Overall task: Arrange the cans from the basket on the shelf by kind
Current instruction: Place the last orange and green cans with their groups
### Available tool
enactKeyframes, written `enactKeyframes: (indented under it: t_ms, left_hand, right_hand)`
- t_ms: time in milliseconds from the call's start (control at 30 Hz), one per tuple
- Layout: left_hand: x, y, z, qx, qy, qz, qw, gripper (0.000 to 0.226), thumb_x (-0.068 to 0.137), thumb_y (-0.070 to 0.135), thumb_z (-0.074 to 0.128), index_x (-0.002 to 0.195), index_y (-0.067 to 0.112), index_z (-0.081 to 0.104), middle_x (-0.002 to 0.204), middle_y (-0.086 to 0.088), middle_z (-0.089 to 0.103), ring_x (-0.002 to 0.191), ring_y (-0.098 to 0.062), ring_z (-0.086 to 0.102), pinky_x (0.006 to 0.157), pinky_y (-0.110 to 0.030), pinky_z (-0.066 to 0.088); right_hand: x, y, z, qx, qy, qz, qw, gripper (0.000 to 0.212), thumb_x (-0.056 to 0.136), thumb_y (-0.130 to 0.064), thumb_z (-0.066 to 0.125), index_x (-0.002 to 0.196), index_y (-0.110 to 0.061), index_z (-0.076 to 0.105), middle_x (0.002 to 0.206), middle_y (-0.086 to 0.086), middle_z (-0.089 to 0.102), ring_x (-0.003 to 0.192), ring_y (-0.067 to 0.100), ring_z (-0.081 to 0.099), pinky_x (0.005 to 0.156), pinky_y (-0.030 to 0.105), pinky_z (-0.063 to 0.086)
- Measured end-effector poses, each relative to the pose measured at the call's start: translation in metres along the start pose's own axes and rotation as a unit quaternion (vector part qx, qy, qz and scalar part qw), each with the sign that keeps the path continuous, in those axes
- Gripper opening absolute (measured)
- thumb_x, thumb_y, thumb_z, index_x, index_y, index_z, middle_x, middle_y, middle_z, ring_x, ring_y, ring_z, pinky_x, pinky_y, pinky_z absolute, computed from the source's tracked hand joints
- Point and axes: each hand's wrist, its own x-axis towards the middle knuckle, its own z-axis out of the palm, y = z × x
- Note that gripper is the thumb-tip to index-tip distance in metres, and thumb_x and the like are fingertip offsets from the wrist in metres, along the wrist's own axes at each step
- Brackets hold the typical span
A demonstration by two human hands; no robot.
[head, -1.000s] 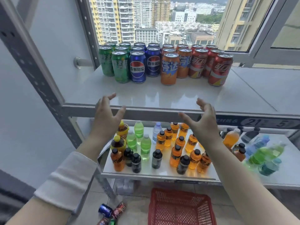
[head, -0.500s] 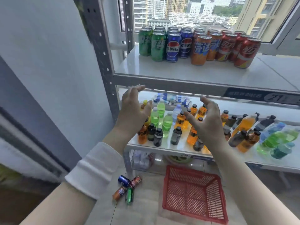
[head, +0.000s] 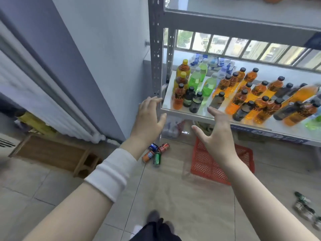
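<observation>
Four small drink cans (head: 157,159), blue, red, orange and green, lie on their sides in a cluster on the pale tiled floor (head: 173,197), just left of the red plastic mesh basket (head: 206,162). Above them both hands are spread flat and empty: the left hand (head: 149,119) is by the post of the grey metal shelf (head: 155,49), the right hand (head: 215,134) over the basket. Orange, green and dark plastic bottles (head: 237,102) crowd the lower board.

Four on their sides on the floor (head: 173,197), bunched close: blue can (head: 153,146) at 11 o'clock of the bunch, red can (head: 164,148) at 1, orange can (head: 148,156) at 7, green can (head: 157,158) at 5. Sit at 9 o'clock of the red mesh basket (head: 217,164), near but apart. Basket flat on the floor, open side up, at 6 o'clock of the grey metal shelf (head: 155,49).
</observation>
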Motion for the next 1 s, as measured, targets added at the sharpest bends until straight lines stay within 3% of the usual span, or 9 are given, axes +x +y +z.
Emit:
enactKeyframes:
  t_ms: [67,167,300,400,567,767,1000]
  left_hand:
    - [-0.012,-0.013,0.009,0.009,-0.019,-0.017,1.0,0.044,0.092,0.019,0.052,0.134,0.01,0.042,0.142,-0.006,0.04,0.135,-0.02,0.029,0.114,-0.028,0.019]
    - [-0.025,-0.035,0.023,0.03,-0.055,-0.033,0.997,0.045,0.092,0.02,0.053,0.134,0.011,0.041,0.143,-0.006,0.04,0.137,-0.02,0.028,0.116,-0.032,0.019]
    - [-0.031,-0.068,0.03,0.032,-0.076,-0.061,0.995,0.045,0.091,0.018,0.054,0.133,0.01,0.043,0.141,-0.006,0.041,0.134,-0.02,0.031,0.112,-0.027,0.02]
    - [-0.023,-0.092,0.03,0.023,-0.094,-0.078,0.992,0.044,0.091,0.017,0.055,0.133,0.011,0.043,0.14,-0.005,0.041,0.134,-0.018,0.031,0.109,-0.022,0.019]
    - [0.001,-0.155,0.043,0.007,-0.137,-0.129,0.982,0.043,0.091,0.017,0.053,0.133,0.014,0.042,0.137,-0.003,0.044,0.133,-0.018,0.032,0.109,-0.023,0.022]
    - [-0.003,-0.245,0.094,-0.002,-0.231,-0.192,0.954,0.04,0.092,0.018,0.052,0.131,0.016,0.044,0.133,-0.001,0.046,0.125,-0.016,0.039,0.102,-0.02,0.026]
    - [-0.045,-0.379,0.222,-0.021,-0.298,-0.294,0.908,0.038,0.095,0.024,0.047,0.133,0.022,0.04,0.134,0.007,0.044,0.128,-0.011,0.037,0.102,-0.02,0.028]
  right_hand:
    - [-0.012,0.007,0.016,0.0,-0.011,0.011,1.0,0.065,0.076,-0.022,0.075,0.131,-0.001,0.045,0.13,0.016,0.048,0.126,0.027,0.042,0.105,0.01,0.024]
    - [-0.028,0.017,0.041,-0.009,-0.038,0.032,0.999,0.066,0.075,-0.022,0.076,0.13,-0.001,0.047,0.129,0.016,0.049,0.126,0.029,0.043,0.109,0.031,0.03]
    - [-0.035,0.024,0.075,-0.033,-0.072,0.05,0.996,0.065,0.074,-0.023,0.077,0.128,0.001,0.049,0.129,0.018,0.05,0.125,0.031,0.044,0.109,0.032,0.029]
    - [-0.029,0.021,0.105,-0.041,-0.095,0.068,0.992,0.066,0.073,-0.021,0.078,0.127,0.002,0.049,0.127,0.019,0.051,0.124,0.034,0.045,0.108,0.042,0.034]
    - [-0.025,0.021,0.173,-0.027,-0.122,0.155,0.98,0.064,0.076,-0.02,0.075,0.13,-0.001,0.046,0.13,0.014,0.048,0.126,0.028,0.042,0.109,0.033,0.03]
    - [-0.036,0.058,0.263,0.036,-0.171,0.331,0.927,0.061,0.081,-0.024,0.07,0.133,-0.009,0.043,0.131,0.004,0.045,0.126,0.014,0.04,0.097,0.01,0.022]
    - [-0.092,0.184,0.401,0.076,-0.23,0.489,0.838,0.063,0.081,-0.032,0.069,0.134,-0.013,0.042,0.137,0.004,0.045,0.128,0.017,0.041,0.105,0.029,0.032]
